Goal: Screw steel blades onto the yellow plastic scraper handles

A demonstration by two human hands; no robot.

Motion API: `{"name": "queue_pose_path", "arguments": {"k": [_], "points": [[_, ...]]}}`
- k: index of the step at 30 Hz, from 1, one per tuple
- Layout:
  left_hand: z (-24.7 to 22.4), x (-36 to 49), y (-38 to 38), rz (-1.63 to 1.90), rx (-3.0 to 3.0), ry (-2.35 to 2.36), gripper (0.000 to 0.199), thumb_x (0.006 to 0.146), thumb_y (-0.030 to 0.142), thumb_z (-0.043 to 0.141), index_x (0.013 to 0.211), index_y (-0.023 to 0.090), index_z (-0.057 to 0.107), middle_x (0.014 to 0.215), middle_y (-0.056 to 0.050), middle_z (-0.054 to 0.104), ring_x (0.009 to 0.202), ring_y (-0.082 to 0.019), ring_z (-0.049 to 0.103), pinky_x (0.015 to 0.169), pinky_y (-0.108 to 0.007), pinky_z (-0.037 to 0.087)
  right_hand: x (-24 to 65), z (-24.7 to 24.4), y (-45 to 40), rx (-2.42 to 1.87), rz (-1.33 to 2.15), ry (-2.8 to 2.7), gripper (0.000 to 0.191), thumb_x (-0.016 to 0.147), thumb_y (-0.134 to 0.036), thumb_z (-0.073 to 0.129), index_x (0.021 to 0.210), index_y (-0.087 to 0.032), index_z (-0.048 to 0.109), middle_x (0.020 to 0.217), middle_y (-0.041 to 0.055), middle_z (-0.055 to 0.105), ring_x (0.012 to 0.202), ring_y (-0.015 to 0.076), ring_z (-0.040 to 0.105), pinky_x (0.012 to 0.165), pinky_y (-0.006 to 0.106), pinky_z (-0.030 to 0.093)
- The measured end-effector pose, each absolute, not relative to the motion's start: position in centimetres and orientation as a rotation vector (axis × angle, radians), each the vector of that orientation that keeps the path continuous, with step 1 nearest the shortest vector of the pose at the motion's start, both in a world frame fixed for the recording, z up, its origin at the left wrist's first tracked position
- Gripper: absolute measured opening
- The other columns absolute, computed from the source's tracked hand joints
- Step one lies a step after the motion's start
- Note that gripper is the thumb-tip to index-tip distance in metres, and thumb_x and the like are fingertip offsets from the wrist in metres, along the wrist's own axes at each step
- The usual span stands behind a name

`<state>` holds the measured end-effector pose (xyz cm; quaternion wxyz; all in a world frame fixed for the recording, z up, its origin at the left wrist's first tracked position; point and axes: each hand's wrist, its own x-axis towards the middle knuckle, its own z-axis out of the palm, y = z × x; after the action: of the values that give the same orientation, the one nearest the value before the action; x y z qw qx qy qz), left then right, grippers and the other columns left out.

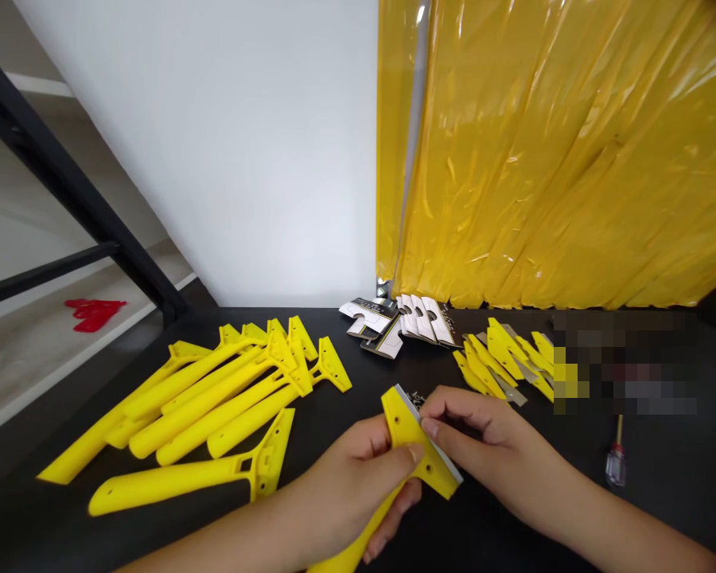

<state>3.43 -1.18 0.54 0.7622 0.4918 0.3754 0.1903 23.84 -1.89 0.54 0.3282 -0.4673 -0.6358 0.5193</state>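
My left hand (370, 485) is wrapped round the handle of a yellow scraper (414, 442), its thumb pressed on the head. Along the far edge of that head runs a metal blade (447, 461), and screw holes show in the yellow plastic. The thumb and fingertips of my right hand (474, 426) are pinched together at the blade edge; whatever lies between them is hidden. Just behind the head is a small heap of tiny dark screws (416, 399), partly covered by my right fingers. Left of my hands lie several yellow scraper handles (215, 390), one (179, 481) nearer than the others.
Yellow cover plates and metal blades (501, 358) lie at the right. Folded printed cards (402, 318) are at the back. A screwdriver (616, 461) rests on the black table (668, 509). Behind stand a white panel (244, 159) and yellow plastic sheeting (561, 159); a shelf frame (89, 191) is left.
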Motion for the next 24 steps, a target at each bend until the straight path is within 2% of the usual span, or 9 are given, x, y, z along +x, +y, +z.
{"name": "queue_pose_path", "arguments": {"k": [9, 12, 15, 17, 19, 21, 24], "points": [[0.8, 3.7, -0.9, 0.382, 1.049, 0.846, 0.029, 0.097, 0.049, 0.054, 0.093, 0.020, 0.055, 0.060, 0.007, 0.053, 0.033, -0.006, 0.042, 0.032, -0.015, 0.031, 23.4, 0.5, -2.0, -1.152, 1.489, -1.579, 0.034, 0.099, -0.053, 0.063, 0.095, -0.019, 0.064, 0.081, -0.0001, 0.059, 0.073, 0.0146, 0.049, 0.066, 0.028, 0.038], [0.8, 3.5, -0.9, 0.364, 1.079, 0.866, 0.030, 0.098, 0.051, 0.052, 0.094, 0.020, 0.054, 0.061, 0.007, 0.053, 0.033, -0.006, 0.041, 0.032, -0.016, 0.032, 23.2, 0.5, -2.0, -1.143, 1.490, -1.584, 0.031, 0.100, -0.050, 0.063, 0.095, -0.019, 0.065, 0.081, -0.0006, 0.059, 0.073, 0.0147, 0.049, 0.066, 0.028, 0.039], [1.6, 2.9, -1.0, 0.391, 1.190, 0.942, 0.031, 0.099, 0.051, 0.051, 0.096, 0.021, 0.054, 0.062, 0.007, 0.051, 0.036, -0.007, 0.040, 0.034, -0.017, 0.029, 23.3, 0.7, -2.4, -1.145, 1.365, -1.615, 0.022, 0.102, -0.045, 0.061, 0.102, -0.023, 0.065, 0.089, 0.0005, 0.061, 0.081, 0.0164, 0.053, 0.073, 0.029, 0.044], [2.9, 2.4, -1.1, 0.458, 1.349, 1.023, 0.032, 0.101, 0.051, 0.049, 0.093, 0.021, 0.054, 0.066, 0.006, 0.051, 0.042, -0.008, 0.041, 0.039, -0.019, 0.032, 23.4, 1.1, -3.0, -1.175, 1.178, -1.614, 0.018, 0.103, -0.042, 0.061, 0.109, -0.026, 0.065, 0.099, 0.0014, 0.064, 0.090, 0.0180, 0.056, 0.081, 0.030, 0.046], [4.3, 2.0, -1.2, 0.539, 1.633, 1.098, 0.033, 0.104, 0.048, 0.047, 0.089, 0.021, 0.057, 0.070, 0.003, 0.054, 0.052, -0.011, 0.048, 0.048, -0.022, 0.038, 23.5, 1.6, -3.6, -1.182, 1.066, -1.638, 0.018, 0.103, -0.044, 0.060, 0.107, -0.027, 0.066, 0.098, 0.0016, 0.064, 0.091, 0.0181, 0.056, 0.081, 0.030, 0.046], [5.1, 1.8, -1.3, 0.521, 1.960, 1.168, 0.032, 0.106, 0.041, 0.045, 0.087, 0.021, 0.061, 0.076, -0.001, 0.063, 0.066, -0.016, 0.059, 0.061, -0.026, 0.043, 23.3, 2.1, -4.1, -1.128, 1.147, -1.670, 0.028, 0.103, -0.051, 0.058, 0.099, -0.025, 0.068, 0.088, 0.0017, 0.063, 0.083, 0.0174, 0.055, 0.075, 0.030, 0.045], [4.7, 2.0, -1.9, 0.406, 2.351, 1.305, 0.022, 0.101, 0.030, 0.051, 0.110, 0.020, 0.069, 0.091, -0.009, 0.072, 0.076, -0.025, 0.067, 0.067, -0.032, 0.046, 22.5, 2.3, -4.6, -1.001, 1.446, -1.540, 0.045, 0.096, -0.066, 0.060, 0.092, -0.022, 0.067, 0.080, 0.0023, 0.063, 0.071, 0.0158, 0.054, 0.066, 0.029, 0.045]]}}
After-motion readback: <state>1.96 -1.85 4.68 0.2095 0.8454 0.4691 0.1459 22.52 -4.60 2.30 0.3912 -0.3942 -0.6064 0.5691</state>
